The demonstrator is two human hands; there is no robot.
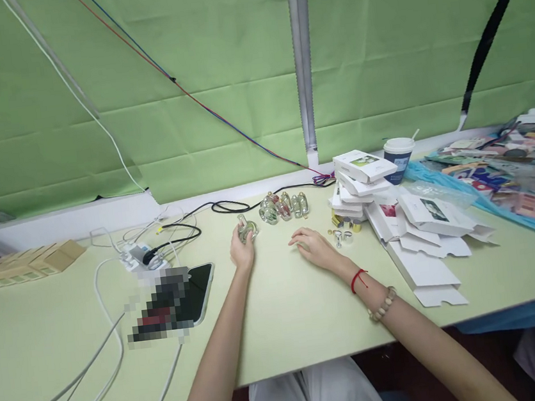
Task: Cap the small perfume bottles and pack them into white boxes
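Observation:
My left hand (241, 250) is closed around a small clear glass bottle (248, 230), its narrow neck pointing up. Just beyond, several similar glass bottles (283, 206) are clustered on the table (280, 315), some with reddish or green contents and gold tops. My right hand (318, 249) is at the middle of the table with its fingers loosely apart and nothing in them. Close to its right lie silver caps (343, 238) and gold caps (356, 226).
White boxes (363, 167) are stacked at right, with flattened white cartons (425, 269) in front. A paper cup (398, 160) stands behind. Cosmetics lie on blue plastic (509, 205) farther right. At left are a tablet-like device (203, 291), a power strip (141, 256), cables and brown boxes (28, 263).

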